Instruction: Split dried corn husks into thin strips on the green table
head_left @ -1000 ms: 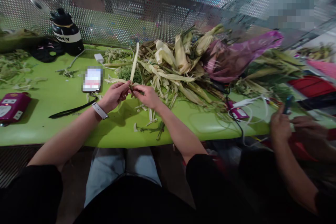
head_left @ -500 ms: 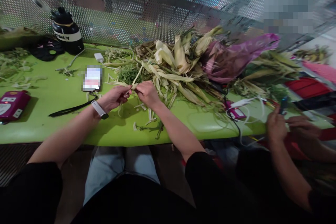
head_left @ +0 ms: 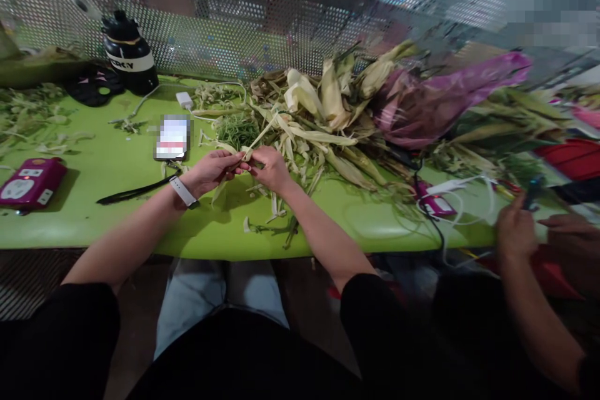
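My left hand (head_left: 213, 170) and my right hand (head_left: 269, 169) meet over the green table (head_left: 140, 225). Both pinch a pale strip of corn husk (head_left: 262, 134) between their fingertips, one end sticking up past the right thumb. A watch with a light strap (head_left: 184, 192) is on my left wrist. Just beyond the fingers lies a small heap of thin green strands (head_left: 237, 130). Behind and right of it spreads a large pile of corn husks (head_left: 328, 106). Torn husk scraps (head_left: 272, 215) lie below my right hand.
A phone (head_left: 172, 137) with a black strap (head_left: 135, 190) lies left of my hands. Farther left are a purple socket box (head_left: 32, 182) and a black bottle (head_left: 129, 56). A pink plastic bag (head_left: 422, 106) and cables lie right. Another person's hand (head_left: 515, 225) holds a phone.
The whole view has shifted, so the scene sits slightly farther right. My fingers have moved a little on the husk strip, which now leans more to the right.
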The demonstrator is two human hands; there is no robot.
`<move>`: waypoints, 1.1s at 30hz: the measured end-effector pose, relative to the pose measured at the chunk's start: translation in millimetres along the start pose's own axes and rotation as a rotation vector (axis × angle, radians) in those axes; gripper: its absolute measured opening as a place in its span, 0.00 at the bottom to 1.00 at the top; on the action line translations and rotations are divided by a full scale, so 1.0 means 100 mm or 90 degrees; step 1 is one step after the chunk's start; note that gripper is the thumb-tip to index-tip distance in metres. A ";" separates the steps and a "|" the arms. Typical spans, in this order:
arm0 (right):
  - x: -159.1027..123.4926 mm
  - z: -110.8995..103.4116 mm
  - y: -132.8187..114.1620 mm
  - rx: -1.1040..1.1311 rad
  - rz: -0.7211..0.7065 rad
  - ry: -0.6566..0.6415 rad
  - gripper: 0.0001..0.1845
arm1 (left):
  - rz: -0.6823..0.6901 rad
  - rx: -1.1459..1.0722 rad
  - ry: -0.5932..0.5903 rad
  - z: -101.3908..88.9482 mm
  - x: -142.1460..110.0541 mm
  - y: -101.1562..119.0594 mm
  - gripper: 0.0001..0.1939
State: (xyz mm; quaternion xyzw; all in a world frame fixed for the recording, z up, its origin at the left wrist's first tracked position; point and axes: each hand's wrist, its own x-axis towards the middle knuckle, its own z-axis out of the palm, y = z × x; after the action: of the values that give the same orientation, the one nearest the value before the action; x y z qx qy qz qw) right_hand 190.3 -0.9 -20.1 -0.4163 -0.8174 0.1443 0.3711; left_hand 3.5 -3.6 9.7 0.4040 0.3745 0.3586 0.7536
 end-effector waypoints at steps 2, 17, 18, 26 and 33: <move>0.00 -0.01 -0.04 0.169 0.048 0.019 0.14 | 0.041 0.013 0.017 0.02 -0.01 0.01 0.06; 0.04 0.16 -0.17 0.539 0.314 0.214 0.16 | 0.117 0.042 0.064 0.02 0.03 -0.06 0.10; 0.04 0.17 -0.16 0.528 0.315 0.218 0.16 | 0.123 0.033 0.087 0.03 0.03 -0.06 0.10; 0.00 0.23 -0.14 0.193 0.047 0.209 0.15 | 0.174 -0.042 0.193 0.03 0.12 -0.14 0.06; -0.05 0.11 -0.15 -0.026 -0.122 0.114 0.10 | 0.185 0.033 0.161 -0.01 0.17 -0.19 0.09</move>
State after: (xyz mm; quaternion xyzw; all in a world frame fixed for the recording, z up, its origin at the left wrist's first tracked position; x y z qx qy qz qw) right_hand 175.1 -13.1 -21.7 -0.3553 -0.8198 0.0536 0.4458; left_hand 14.7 3.1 -11.6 0.4249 0.4131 0.5019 0.6300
